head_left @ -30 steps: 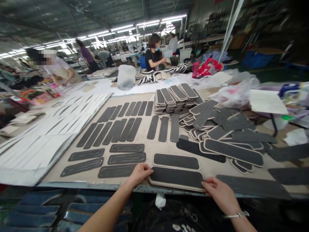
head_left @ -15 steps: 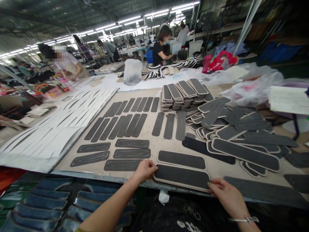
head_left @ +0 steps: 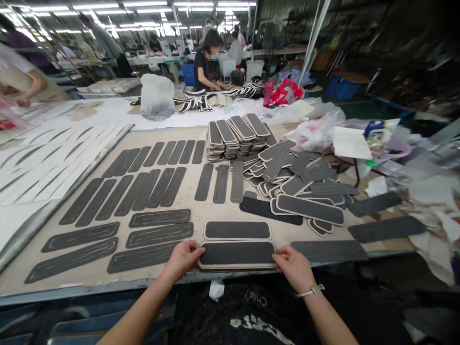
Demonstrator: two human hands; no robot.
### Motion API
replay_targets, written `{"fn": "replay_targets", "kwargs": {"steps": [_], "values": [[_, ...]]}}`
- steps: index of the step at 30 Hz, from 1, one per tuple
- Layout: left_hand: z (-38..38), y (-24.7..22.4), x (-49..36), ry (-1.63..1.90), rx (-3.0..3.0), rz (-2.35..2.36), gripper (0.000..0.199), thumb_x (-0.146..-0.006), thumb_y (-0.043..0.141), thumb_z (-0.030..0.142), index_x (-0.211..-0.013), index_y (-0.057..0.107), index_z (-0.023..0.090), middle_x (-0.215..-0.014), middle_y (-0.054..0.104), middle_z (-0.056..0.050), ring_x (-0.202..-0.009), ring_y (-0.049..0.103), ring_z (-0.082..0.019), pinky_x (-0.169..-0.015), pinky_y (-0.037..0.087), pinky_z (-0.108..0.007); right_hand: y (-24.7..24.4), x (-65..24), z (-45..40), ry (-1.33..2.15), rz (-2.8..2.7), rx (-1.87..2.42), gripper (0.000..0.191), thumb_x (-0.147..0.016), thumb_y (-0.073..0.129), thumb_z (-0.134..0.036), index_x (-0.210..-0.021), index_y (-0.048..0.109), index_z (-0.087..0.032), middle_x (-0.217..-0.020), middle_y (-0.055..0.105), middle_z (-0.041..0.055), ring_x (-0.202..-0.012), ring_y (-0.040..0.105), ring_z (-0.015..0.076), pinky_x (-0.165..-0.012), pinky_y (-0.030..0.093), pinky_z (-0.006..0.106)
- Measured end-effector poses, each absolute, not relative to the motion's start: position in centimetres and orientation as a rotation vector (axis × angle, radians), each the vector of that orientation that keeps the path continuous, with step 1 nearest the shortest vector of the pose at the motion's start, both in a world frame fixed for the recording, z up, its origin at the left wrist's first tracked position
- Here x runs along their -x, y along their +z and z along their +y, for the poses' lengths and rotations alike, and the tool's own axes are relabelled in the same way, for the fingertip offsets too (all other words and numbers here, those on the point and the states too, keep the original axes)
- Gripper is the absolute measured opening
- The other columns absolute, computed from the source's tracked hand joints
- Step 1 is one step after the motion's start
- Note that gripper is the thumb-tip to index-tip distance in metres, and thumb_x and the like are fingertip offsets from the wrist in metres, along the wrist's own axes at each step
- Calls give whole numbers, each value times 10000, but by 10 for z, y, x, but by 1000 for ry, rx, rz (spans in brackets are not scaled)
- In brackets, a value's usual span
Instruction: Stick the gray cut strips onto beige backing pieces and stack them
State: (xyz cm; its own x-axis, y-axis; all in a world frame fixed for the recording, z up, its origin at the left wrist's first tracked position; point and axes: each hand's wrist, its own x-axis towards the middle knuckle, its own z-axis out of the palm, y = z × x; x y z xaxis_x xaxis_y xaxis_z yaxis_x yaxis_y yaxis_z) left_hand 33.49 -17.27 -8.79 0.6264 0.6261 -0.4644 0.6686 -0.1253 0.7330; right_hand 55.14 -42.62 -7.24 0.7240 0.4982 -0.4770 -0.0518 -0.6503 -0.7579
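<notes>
A dark grey strip with a pale beige border (head_left: 237, 253) lies on a low stack at the table's front edge. My left hand (head_left: 186, 257) pinches its left end, and my right hand (head_left: 292, 266) pinches its right end, fingers closed. Just behind it lies a second bordered strip (head_left: 237, 230), untouched. To the left, several plain dark strips (head_left: 160, 218) with glossy streaks are laid out in rows. Right of my right hand is a flat dark strip (head_left: 328, 250). Which layers of the stack my fingertips grip is hidden.
Neat stacks of bordered strips (head_left: 237, 136) stand at the back, with a loose heap (head_left: 309, 206) to their right. White cut sheets (head_left: 64, 163) cover the left side. A stuffed plastic bag (head_left: 157, 96) stands farther back. Co-workers, one in a black top (head_left: 206, 69), are beyond.
The camera view has swung to the right and levelled, so the table's contents appear farther left. Both hands still hold the ends of the same bordered strip.
</notes>
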Motion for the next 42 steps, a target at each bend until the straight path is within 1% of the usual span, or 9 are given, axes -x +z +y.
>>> {"fn": "replay_targets", "kwargs": {"steps": [6,12,17,25,32,42], "values": [[-175,-88,-335,-17,-1739,1060,316,-661,579,472,-607,502,171,-390,501,43,-366,412,-88,-416,276,-198,-71,-552,-426,789,-406,2249,139,-662,521,-341,-725,564,-224,-524,626,-32,-520,602,152,-552,453,251],[-174,-97,-332,-12,-1693,1046,304,-675,573,465,-624,499,175,-389,497,48,-355,416,-86,-395,266,-191,-71,-551,-427,779,-459,2315,157,-701,497,-383,-756,515,-236,-528,622,-48,-535,601,155,-571,434,255],[-175,-97,-332,-4,-1677,1095,312,-637,610,469,-623,509,175,-390,504,47,-357,435,-88,-392,279,-191,-73,-551,-427,715,-527,2418,152,-694,497,-390,-736,491,-244,-553,625,-55,-573,604,161,-600,414,262],[-183,-87,-334,7,-1604,1107,237,-681,580,390,-639,464,188,-384,497,56,-343,435,-86,-362,307,-181,-64,-548,-425,673,-623,2577,170,-690,477,-420,-735,501,-257,-554,599,-72,-577,570,149,-600,385,263],[-187,-83,-336,86,-1561,1108,238,-674,622,343,-678,435,195,-380,462,87,-324,431,-75,-354,295,-171,-69,-549,-430,669,-669,2555,223,-700,456,-466,-780,524,-270,-566,595,-66,-574,569,156,-587,392,265],[-184,-87,-332,112,-1555,1038,211,-682,593,315,-662,420,196,-378,453,87,-320,427,-71,-354,301,-167,-70,-550,-433,710,-662,2530,272,-699,475,-509,-811,536,-268,-581,608,-66,-599,578,158,-602,395,268]]}}
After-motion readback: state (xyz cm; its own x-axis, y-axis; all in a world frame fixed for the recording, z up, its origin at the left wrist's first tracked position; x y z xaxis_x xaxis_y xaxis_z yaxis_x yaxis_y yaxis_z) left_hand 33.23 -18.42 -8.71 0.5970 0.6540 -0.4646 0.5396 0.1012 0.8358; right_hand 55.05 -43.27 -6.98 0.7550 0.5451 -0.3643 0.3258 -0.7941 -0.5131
